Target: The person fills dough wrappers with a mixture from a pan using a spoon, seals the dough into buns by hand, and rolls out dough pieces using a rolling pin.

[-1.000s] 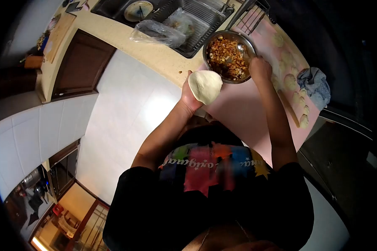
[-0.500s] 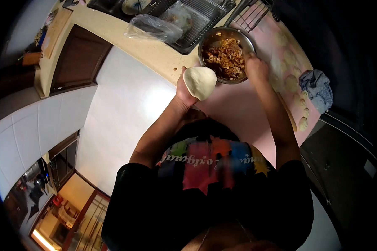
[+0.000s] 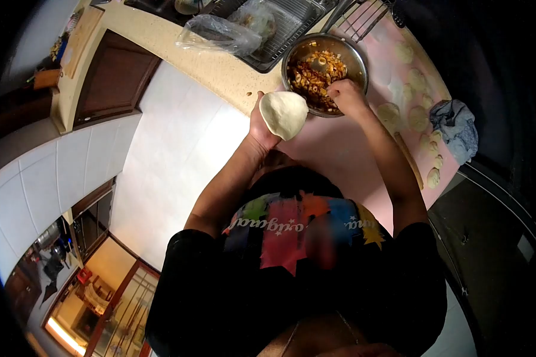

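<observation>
The beige tabletop [image 3: 226, 74] carries a metal pan [image 3: 357, 59]; a small brown crumb [image 3: 249, 93] lies left of the pan, while right of it a pink mat [image 3: 345, 149] bears flat dough rounds [image 3: 418, 119], small dough pieces [image 3: 434, 177], a wooden stick [image 3: 411, 160] and a crumpled cloth [image 3: 457, 126]

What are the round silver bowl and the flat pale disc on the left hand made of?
The round silver bowl looks like polished metal, maybe stainless steel: its smooth wall shines. The flat pale disc is probably soft, matte dough: its dull surface looks slightly uneven.
</observation>
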Available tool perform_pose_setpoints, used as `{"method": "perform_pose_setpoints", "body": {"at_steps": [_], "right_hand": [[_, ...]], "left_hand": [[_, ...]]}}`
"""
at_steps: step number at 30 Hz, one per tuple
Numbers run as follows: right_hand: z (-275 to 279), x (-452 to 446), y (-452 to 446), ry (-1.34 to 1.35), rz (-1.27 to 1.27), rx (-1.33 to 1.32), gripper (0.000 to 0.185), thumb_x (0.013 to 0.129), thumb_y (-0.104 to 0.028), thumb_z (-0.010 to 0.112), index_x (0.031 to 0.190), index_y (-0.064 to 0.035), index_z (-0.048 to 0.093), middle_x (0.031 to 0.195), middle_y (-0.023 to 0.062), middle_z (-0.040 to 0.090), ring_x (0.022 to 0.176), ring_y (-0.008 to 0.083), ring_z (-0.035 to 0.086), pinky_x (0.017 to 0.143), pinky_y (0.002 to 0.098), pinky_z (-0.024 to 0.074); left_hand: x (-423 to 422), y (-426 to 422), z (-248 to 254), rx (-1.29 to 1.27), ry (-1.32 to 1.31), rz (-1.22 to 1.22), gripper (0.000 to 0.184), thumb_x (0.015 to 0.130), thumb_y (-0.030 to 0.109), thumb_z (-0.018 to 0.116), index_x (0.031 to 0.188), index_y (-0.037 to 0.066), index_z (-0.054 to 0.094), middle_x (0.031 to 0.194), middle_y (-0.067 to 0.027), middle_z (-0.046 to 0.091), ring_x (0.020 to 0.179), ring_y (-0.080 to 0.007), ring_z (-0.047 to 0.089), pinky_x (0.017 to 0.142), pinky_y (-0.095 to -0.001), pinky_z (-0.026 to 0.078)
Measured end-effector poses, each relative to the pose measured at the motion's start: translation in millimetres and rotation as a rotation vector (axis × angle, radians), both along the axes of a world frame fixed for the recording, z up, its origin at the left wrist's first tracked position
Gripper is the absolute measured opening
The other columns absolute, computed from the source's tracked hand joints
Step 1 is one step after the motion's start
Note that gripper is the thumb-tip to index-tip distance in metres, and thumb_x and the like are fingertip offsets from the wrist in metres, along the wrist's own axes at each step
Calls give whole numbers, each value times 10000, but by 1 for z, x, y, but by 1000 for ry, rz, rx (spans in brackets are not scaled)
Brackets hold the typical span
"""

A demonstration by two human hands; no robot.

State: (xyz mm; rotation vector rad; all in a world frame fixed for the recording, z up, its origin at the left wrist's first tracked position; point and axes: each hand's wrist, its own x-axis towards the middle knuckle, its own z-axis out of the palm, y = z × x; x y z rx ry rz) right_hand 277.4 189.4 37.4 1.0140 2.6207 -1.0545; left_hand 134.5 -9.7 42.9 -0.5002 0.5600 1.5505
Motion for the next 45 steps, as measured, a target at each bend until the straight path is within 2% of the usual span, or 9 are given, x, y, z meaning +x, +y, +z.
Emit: {"method": "perform_pose_setpoints", "body": {"at_steps": [3, 5, 8, 12, 24, 27, 30, 33, 45], "right_hand": [[-8, 3, 9, 42, -102, -227, 169, 773, 6, 594, 910, 4, 693, 814, 138, 672, 758, 207, 639, 705, 327, 493], [-10, 5, 10, 50, -183, -349, 151, 817, -43, 608, 927, 32, 679, 760, 108, 665, 731, 180, 625, 686, 314, 489], [0, 8, 12, 27, -314, -517, 181, 845, -84, 617, 949, 56, 666, 741, 75, 655, 707, 151, 606, 669, 296, 482], [4, 7, 9, 62, -332, -483, 200, 852, -95, 610, 956, 68, 656, 739, 60, 647, 688, 130, 591, 659, 286, 478], [28, 17, 18, 127, -341, -208, 229, 863, -178, 635, 1001, -1, 684, 846, 117, 703, 771, 172, 650, 713, 300, 497], [60, 13, 13, 111, -352, -137, 234, 882, -128, 639, 1047, 36, 671, 844, 43, 689, 746, 85, 585, 689, 253, 475], [76, 10, -3, 220, -246, -14, 206, 873, -113, 631, 1038, -1, 680, 852, 57, 692, 722, 146, 630, 667, 281, 492], [96, 2, -36, 180, -18, 545, 195, 839, -73, 625, 1024, -91, 686, 900, 88, 632, 787, 322, 628, 662, 370, 513], [91, 11, -46, 388, 13, 752, 285, 827, -84, 584, 1101, -115, 656, 924, 42, 598, 738, 271, 636, 624, 392, 531]], "left_hand": [[-3, -1, 2, -29, 3, -32, 785, 945, 635, 100, 1432, 54, 303, 1409, -217, 400, 1289, -397, 405, 1085, -535, 308], [-5, -1, 3, 20, -10, -42, 695, 970, 589, 98, 1456, 139, 310, 1410, -145, 427, 1283, -356, 420, 1078, -507, 326], [-7, 0, 16, -26, 10, -18, 722, 964, 602, 111, 1438, 103, 328, 1403, -165, 430, 1275, -359, 429, 1077, -506, 328], [-18, -3, 19, -26, 32, 5, 760, 953, 625, 126, 1419, 64, 342, 1396, -186, 430, 1270, -359, 434, 1080, -502, 325], [-26, 29, 27, -62, 114, 106, 775, 945, 642, 121, 1406, 56, 332, 1359, -182, 447, 1259, -345, 444, 1076, -484, 344], [-18, 51, 27, -52, 119, 116, 767, 943, 646, 120, 1404, 73, 337, 1351, -177, 453, 1265, -335, 440, 1074, -477, 347], [-7, 78, 29, 56, 48, 123, 762, 946, 639, 103, 1394, 77, 359, 1357, -163, 458, 1278, -332, 426, 1088, -476, 322], [3, 99, 42, 153, -8, 172, 747, 955, 621, 116, 1353, 66, 419, 1347, -158, 476, 1252, -343, 440, 1085, -485, 312], [0, 94, 24, 216, -37, 198, 716, 942, 630, 232, 1259, 62, 529, 1305, -157, 524, 1230, -355, 453, 1074, -526, 306]]}}
